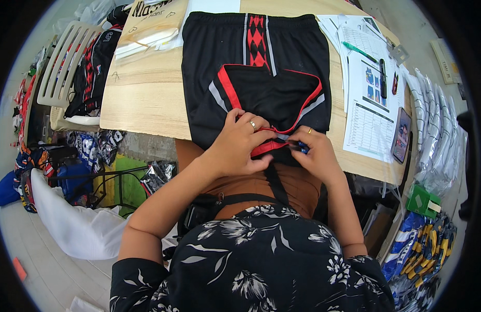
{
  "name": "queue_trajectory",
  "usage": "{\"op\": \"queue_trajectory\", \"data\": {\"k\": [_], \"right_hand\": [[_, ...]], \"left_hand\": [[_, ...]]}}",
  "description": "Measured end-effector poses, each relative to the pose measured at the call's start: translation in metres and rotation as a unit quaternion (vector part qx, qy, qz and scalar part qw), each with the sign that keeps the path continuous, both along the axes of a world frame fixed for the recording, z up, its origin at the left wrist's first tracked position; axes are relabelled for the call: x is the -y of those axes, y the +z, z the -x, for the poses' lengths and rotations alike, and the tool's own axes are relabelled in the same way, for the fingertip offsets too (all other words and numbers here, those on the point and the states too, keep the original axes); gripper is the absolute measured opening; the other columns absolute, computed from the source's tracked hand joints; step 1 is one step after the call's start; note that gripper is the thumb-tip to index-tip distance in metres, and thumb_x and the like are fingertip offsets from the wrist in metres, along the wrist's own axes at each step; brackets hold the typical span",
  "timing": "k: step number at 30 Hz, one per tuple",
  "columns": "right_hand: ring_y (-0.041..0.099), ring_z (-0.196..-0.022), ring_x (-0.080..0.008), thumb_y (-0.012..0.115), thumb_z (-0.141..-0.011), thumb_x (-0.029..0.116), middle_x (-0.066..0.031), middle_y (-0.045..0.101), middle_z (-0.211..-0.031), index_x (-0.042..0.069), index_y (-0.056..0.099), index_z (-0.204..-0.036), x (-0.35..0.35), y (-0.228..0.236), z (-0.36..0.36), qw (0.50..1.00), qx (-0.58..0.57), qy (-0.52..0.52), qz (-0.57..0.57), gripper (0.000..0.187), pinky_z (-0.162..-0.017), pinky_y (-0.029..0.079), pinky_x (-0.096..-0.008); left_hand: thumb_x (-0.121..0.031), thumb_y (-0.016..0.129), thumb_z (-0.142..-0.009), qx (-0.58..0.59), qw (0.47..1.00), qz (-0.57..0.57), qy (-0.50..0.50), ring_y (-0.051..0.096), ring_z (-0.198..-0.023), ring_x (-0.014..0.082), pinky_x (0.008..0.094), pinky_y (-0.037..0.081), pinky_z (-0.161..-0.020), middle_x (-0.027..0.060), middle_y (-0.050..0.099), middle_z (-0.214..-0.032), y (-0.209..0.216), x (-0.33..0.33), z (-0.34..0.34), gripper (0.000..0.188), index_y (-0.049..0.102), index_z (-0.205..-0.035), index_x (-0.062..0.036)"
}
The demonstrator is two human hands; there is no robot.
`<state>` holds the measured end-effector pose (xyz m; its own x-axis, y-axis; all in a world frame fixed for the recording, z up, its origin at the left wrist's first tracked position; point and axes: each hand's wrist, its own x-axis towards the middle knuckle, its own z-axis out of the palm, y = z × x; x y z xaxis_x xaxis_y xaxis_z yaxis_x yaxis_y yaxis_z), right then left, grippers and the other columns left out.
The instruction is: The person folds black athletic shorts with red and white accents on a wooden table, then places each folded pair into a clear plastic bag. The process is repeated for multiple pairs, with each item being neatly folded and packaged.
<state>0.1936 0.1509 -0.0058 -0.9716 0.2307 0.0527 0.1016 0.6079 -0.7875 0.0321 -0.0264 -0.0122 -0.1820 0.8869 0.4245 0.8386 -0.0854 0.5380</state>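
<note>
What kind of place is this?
Likely a garment finishing or packing workshop: black shorts with red trim lie on a table, clear plastic packages line the right side, and printed sheets sit beside the shorts.

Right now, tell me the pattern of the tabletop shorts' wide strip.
The wide strip shows red and black diamonds, best seen in the head view.

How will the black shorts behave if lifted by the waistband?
The black shorts will likely hang floppy: the red hem bends loosely. The waistband may stretch, as it looks gathered. Rolling seems unlikely; they lie spread on the table.
</note>
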Motion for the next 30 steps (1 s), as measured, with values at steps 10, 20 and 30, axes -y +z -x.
{"op": "queue_trajectory", "data": {"k": [10,20,30], "right_hand": [[0.058,-0.086,-0.0089,0.068,-0.090,0.003,-0.0041,0.064,-0.093,-0.003,0.063,-0.105,-0.002,0.003,0.012,0.973,0.011,-0.129,0.191,0.016,-0.079,0.045,-0.0227],[0.066,-0.084,-0.0255,0.074,-0.081,0.006,-0.0109,0.063,-0.092,0.003,0.062,-0.107,0.033,0.037,0.016,0.984,-0.105,-0.141,-0.039,0.029,-0.070,0.053,-0.0328],[0.067,-0.078,-0.0281,0.075,-0.081,0.014,-0.0087,0.065,-0.089,0.006,0.063,-0.101,0.044,0.032,0.016,0.975,-0.058,-0.168,-0.130,0.024,-0.062,0.050,-0.0378]], "left_hand": [[-0.016,0.073,-0.085,0.175,0.983,0.044,0.027,0.058,-0.091,0.0203,0.0369,0.033,-0.096,0.0030,0.066,-0.092,-0.006,-0.008,0.012,0.012,0.073,-0.094,-0.0086],[-0.012,0.070,-0.086,0.205,0.977,0.046,0.033,0.059,-0.080,0.0205,0.0314,0.038,-0.079,0.0078,0.065,-0.084,-0.006,-0.012,0.018,0.013,0.071,-0.096,-0.0028],[-0.012,0.070,-0.086,0.226,0.973,0.038,0.039,0.061,-0.083,0.0209,0.0319,0.041,-0.076,0.0080,0.066,-0.086,-0.006,-0.012,0.018,0.014,0.071,-0.096,-0.0017]]}}
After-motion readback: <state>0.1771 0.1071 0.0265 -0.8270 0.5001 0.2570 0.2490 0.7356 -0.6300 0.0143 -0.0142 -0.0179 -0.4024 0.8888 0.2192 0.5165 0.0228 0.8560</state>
